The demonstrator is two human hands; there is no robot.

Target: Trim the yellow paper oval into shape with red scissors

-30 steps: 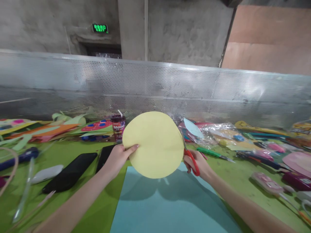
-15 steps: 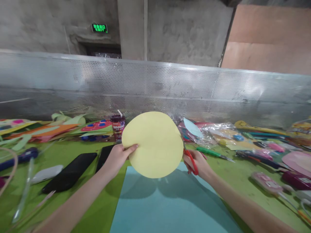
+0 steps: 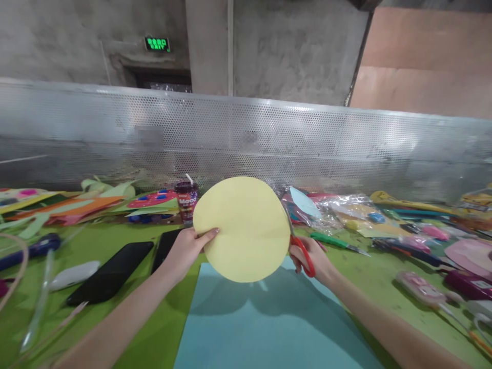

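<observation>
A rounded piece of pale yellow paper (image 3: 246, 230) is held up in the middle of the view. My left hand (image 3: 188, 251) pinches its left edge, with the thumb on the near face and the other fingers hidden behind. At the paper's right edge, my right hand (image 3: 311, 259) grips red-handled scissors (image 3: 306, 259). Their blades point up along that edge and are partly hidden by the paper. Under both hands a light blue sheet (image 3: 269, 328) lies on the green table (image 3: 161, 323).
Left are a black phone (image 3: 111, 271), a white mouse-shaped object (image 3: 75, 274) and coloured papers (image 3: 84, 206). A purple cup with a straw (image 3: 186, 202) stands behind my left hand. On the right lie a green-handled knife (image 3: 338, 242), clear plastic bags (image 3: 346, 210) and a pink device (image 3: 421, 288).
</observation>
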